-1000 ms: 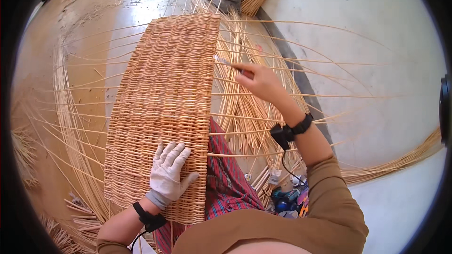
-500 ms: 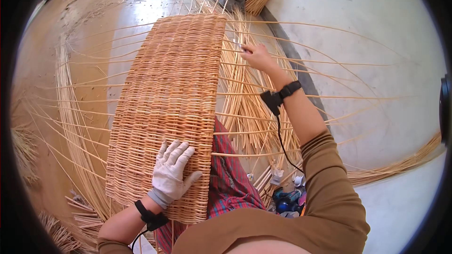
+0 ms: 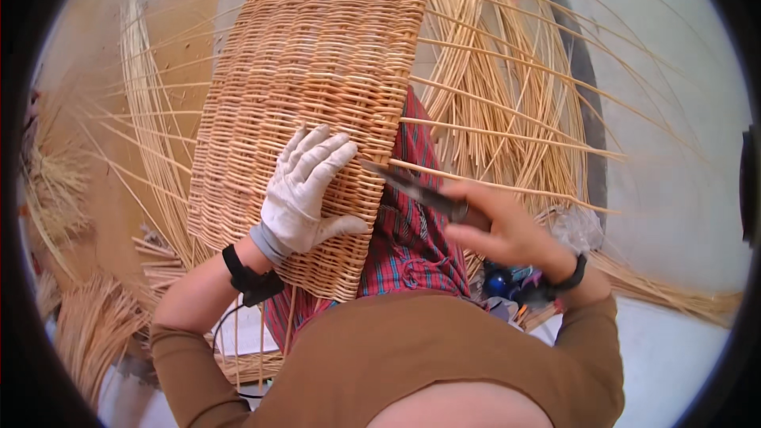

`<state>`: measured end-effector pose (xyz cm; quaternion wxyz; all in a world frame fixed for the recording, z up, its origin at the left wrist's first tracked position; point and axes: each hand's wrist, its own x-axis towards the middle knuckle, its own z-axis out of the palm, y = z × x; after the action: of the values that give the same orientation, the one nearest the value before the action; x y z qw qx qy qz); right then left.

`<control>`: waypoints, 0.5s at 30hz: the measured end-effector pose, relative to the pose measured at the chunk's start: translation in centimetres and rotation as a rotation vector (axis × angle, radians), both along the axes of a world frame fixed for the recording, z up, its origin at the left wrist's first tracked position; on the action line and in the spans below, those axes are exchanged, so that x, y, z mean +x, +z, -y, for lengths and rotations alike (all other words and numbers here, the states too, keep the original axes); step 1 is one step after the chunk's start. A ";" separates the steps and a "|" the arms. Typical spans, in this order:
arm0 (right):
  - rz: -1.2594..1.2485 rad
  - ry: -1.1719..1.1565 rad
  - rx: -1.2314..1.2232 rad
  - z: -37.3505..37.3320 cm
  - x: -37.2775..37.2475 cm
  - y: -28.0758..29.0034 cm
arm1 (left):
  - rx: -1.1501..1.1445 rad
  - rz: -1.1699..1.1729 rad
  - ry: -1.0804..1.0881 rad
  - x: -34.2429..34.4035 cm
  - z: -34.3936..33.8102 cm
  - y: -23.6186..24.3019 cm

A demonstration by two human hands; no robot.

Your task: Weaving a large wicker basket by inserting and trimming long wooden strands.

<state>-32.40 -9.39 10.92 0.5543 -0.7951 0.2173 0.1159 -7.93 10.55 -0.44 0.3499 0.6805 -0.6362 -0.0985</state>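
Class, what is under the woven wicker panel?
Red plaid cloth emerges from under the right edge of the woven wicker panel, on which the gloved left hand lies. Whatever else lies beneath is covered from view.

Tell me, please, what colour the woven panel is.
The woven panel is golden brown, best seen in the head view.

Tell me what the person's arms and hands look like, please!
The left hand wears a white glove with a grey cuff; the right hand is bare. Brown sleeves leave the forearms bare. Black straps circle both wrists, a dark cable by the left.
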 end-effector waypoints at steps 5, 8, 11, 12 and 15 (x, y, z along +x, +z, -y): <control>0.125 0.066 -0.096 -2.3 -5.3 -5.0 | 0.068 0.071 -0.016 0.0 -0.3 -0.2; 0.100 0.041 -0.100 -2.9 -5.8 -5.4 | 0.089 0.102 -0.039 0.1 -0.7 -0.1; 0.167 0.004 -0.067 -3.0 -5.8 -6.3 | 0.063 0.102 -0.028 0.0 -0.5 -0.4; 0.170 0.012 -0.063 -2.8 -5.6 -6.2 | 0.059 0.102 -0.020 -0.1 -0.4 -0.3; 0.135 0.054 -0.046 -2.4 -5.3 -6.2 | 0.040 0.120 -0.010 -0.1 -0.3 -0.3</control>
<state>-37.74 -7.02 4.75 0.5460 -0.8191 0.1606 0.0721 -8.04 10.89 -0.72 0.2968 0.6889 -0.6574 -0.0720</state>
